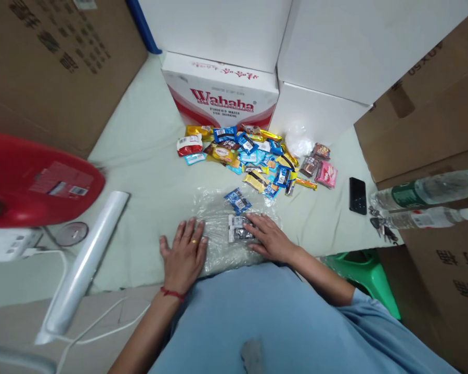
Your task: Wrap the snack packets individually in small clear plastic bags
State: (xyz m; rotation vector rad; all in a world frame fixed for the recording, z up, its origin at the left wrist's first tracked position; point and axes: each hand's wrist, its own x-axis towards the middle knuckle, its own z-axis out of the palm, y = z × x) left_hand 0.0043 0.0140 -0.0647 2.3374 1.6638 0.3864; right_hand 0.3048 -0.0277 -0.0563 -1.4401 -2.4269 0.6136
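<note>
A clear plastic sheet or bag (216, 249) lies flat on the pale cloth in front of me. My left hand (183, 254) rests palm down at its left edge, fingers spread, with a ring and a red wrist string. On the plastic lies a small black-and-white snack packet (237, 228). The fingertips of my right hand (271, 236) lie over that packet's right end, stretched out rather than wrapped around it. Just beyond is a blue snack packet (237, 200). Farther back, a heap of snack packets (253, 156) in blue, yellow, red and brown spreads across the cloth.
Behind the heap stands a Wahaba-style white and red water carton (222, 98). A phone (358, 196), keys (382, 228) and two plastic bottles (432, 218) lie right. At left are a red plastic object (39, 179), a silvery roll (86, 265) and white cables (113, 332).
</note>
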